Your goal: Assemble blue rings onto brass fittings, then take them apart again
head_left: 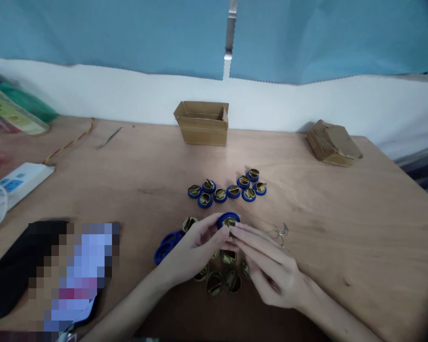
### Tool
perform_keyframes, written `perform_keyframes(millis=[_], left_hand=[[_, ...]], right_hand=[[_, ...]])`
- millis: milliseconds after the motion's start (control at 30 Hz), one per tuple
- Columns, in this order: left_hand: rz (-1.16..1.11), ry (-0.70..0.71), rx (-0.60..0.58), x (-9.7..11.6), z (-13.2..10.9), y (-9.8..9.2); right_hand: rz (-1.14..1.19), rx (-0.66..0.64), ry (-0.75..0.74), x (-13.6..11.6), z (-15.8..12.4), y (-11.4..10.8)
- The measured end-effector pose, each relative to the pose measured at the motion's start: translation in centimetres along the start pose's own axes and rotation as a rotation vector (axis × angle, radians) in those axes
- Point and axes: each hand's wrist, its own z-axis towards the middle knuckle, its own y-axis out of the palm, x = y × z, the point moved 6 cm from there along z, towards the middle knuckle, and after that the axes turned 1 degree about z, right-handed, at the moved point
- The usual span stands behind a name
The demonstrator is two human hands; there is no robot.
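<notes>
Both hands meet at one round brass piece with a blue ring near the middle of the table. My left hand pinches its left side, thumb at the front. My right hand has its fingers pressed together on the right side of the same piece. Beyond the hands lie several brass pieces set in blue rings. Under and near the wrists are several brass pieces without blue rings. Loose blue rings lie beside my left forearm, and thin metal rings lie right of my right hand.
An open cardboard box stands at the back, and a closed carton at the back right. On the left are a white power strip, a phone, a black item and tweezers.
</notes>
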Motion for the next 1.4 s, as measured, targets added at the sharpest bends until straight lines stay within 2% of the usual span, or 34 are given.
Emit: perform_keyframes(millis=[100,200,300,400,700,1100,1300,1400], left_hand=[[0.008,0.045,0.004,0.4,0.1,-0.5],[0.077,0.071,0.003,0.6,0.0,-0.6],[0.147,0.092,-0.015,0.7,-0.3,0.1],[0.189,0.088,-0.032,0.3,-0.6,0.8],[0.303,0.094,-0.007,-0.3,-0.8,1.1],[0.577,0.269,0.055,0.5,-1.0,1.0],[0.733,0.425,0.107,0.9,-1.5,1.1],[0.74,0.425,0.122,0.8,-1.4,1.2]], right_hand=[[0.017,0.097,0.039,0.2,-0.3,-0.4],[0.024,0.208,0.164,1.0,-0.4,-1.0],[0.012,0.209,0.289,1.8,-0.2,-0.9],[0.025,0.213,0.336,2.2,-0.1,-0.5],[-0.005,0.247,0.289,1.7,-0.2,-0.6],[-0.084,0.294,0.165,0.5,-0.1,-0.9],[-0.045,0.27,0.189,0.7,-0.6,-0.3],[-0.055,0.254,0.199,0.7,-0.7,-0.1]])
